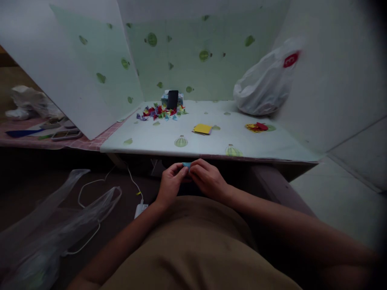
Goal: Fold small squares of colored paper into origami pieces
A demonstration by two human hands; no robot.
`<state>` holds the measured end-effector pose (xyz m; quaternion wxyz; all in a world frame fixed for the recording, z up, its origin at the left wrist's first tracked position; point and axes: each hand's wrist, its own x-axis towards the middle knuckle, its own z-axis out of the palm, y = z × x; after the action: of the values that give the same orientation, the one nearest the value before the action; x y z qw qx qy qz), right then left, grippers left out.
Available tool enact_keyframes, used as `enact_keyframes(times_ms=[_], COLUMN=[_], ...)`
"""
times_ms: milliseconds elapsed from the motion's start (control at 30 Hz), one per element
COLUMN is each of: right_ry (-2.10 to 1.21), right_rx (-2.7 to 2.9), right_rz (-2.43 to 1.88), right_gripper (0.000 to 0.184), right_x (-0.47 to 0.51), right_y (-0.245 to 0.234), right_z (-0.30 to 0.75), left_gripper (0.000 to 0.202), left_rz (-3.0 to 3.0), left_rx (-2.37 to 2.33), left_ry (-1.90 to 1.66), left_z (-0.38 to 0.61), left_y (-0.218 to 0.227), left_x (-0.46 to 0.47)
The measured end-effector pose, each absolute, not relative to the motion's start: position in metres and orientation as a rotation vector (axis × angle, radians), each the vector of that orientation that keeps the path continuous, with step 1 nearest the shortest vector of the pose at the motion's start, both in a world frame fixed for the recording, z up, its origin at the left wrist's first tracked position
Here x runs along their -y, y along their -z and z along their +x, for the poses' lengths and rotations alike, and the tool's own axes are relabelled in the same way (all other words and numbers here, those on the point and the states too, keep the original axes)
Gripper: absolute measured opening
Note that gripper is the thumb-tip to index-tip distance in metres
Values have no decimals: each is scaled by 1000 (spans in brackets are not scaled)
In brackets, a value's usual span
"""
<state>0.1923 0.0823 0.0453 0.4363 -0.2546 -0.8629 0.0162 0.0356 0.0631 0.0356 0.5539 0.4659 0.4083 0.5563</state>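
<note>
While cranes (pixel 160 111) crowd the back of the table (pixel 152 141), a blue paper (pixel 186 164) sits between the left hand (pixel 173 182) and the right hand (pixel 209 178), pinched in the fingertips of both, just in front of the table's near edge.

turquoise paper (pixel 186 164), yellow-topped stack (pixel 202 129), green-patterned pale tablecloth (pixel 157 140)

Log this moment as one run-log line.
left hand: pinching blue paper | right hand: fingers against it | table: folded paper pieces, yellow-topped paper stack
</note>
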Motion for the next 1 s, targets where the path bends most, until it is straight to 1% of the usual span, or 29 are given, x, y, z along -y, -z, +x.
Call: enact_keyframes(times_ms=[300,433,500,633,667,700,767,833,900,1000], right_ry=[-61,-152,-287,-509,-655,-868,-1252,-1492,-1592,-1660], right_rx=[2166,2151,2061,1846,1848,1878,1825,1747,1693,1668], right_rz=[-648,-593,-604,-884,-943,-974,-958,-905,-871,-876], right_gripper=[16,8,9,13,14,15,17,19,19,19], right_x=[-82,-80,-81,-91,-94,-96,-99,-99,-98,-97], right_y=[-40,-47,-56,-70,-71,-71,-69,-65,-64,-64], right_z=[192,194,197,205,206,207,207,207,206,206], left_gripper=[26,24,24,24,25,25,25,25,24,23], left_rz=[993,993,1024,1061,1068,1078,1100,1108,1114,1155], left_rx=[-987,-1016,-1051,-1095,-1093,-1087,-1071,-1059,-1060,-1087], left_ry=[-1335,-1351,-1344,-1277,-1256,-1236,-1205,-1189,-1170,-1115], left_z=[38,36,33,27,27,26,25,25,24,21], left_y=[-37,-38,-40,-46,-47,-48,-48,-49,-49,-50], left_x=[-64,-65,-64,-62,-62,-61,-61,-61,-61,-61])
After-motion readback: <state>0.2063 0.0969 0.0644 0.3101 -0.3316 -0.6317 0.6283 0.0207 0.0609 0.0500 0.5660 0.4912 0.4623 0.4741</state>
